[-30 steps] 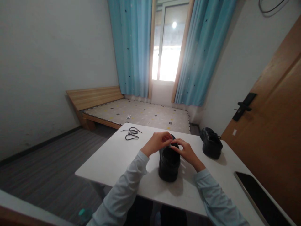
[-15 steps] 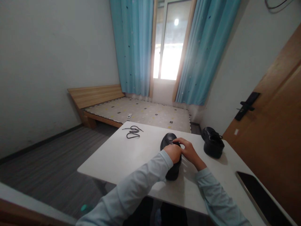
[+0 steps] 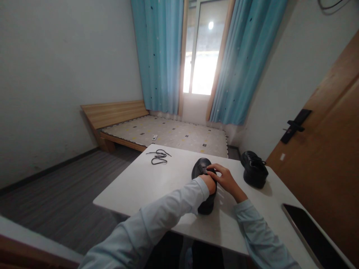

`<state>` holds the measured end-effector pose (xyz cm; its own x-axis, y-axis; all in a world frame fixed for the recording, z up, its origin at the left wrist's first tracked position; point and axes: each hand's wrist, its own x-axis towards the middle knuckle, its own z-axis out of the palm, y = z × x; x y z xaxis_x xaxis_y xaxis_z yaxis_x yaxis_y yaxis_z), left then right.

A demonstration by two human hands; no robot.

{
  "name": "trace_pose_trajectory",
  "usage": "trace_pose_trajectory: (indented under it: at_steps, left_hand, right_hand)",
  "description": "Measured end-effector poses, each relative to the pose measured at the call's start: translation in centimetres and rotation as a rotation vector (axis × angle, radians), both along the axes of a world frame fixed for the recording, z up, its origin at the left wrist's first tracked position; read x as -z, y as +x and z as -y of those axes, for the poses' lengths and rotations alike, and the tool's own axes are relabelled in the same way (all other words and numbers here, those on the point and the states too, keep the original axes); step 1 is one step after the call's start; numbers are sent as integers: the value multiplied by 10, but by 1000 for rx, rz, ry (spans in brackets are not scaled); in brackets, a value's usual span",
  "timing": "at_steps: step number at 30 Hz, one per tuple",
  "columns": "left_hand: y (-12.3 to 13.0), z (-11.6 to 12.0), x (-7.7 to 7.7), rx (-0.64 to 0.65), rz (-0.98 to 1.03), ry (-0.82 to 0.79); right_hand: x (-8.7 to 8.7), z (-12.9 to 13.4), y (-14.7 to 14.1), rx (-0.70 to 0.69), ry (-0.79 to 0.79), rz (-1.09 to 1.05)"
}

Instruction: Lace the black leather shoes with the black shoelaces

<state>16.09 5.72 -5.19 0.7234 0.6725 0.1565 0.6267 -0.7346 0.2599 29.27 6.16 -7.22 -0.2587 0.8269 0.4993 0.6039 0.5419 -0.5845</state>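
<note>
A black shoe stands on the white table in front of me, its toe pointing away. My left hand is bent down into the shoe's opening, and the shoe and wrist hide its fingers. From the right side, my right hand reaches over the lacing area, thumb and forefinger close together at the eyelets. Whatever lies between those fingertips is too small to make out. A dark shoelace lies loosely looped on the table, to the left of the shoe.
A second black shoe, with a lace in it, stands at the table's right side. A dark phone-like slab lies along the near right edge. Beyond are a bed with a small white remote and a wooden door.
My left hand has shifted slightly right and deeper into the shoe, with its forearm following. The right hand stays at the eyelets, its fingers moved only a little.
</note>
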Motion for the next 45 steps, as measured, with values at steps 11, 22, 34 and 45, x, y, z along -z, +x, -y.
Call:
trace_pose_trajectory:
  at_steps: [11, 22, 34, 45]
  left_hand:
    - [-7, 30, -39, -149, -270, -34]
    - [-10, 42, -43, -216, -181, 410]
    - [-57, 20, -48, 153, -209, 508]
    - [-73, 41, -35, 136, -128, 589]
  right_hand:
    - [0, 0, 1, -13, -7, -23]
    - [5, -3, 3, -10, 28, -58]
    - [0, 1, 0, -21, -43, -77]
    - [-1, 3, -3, 22, -87, -98]
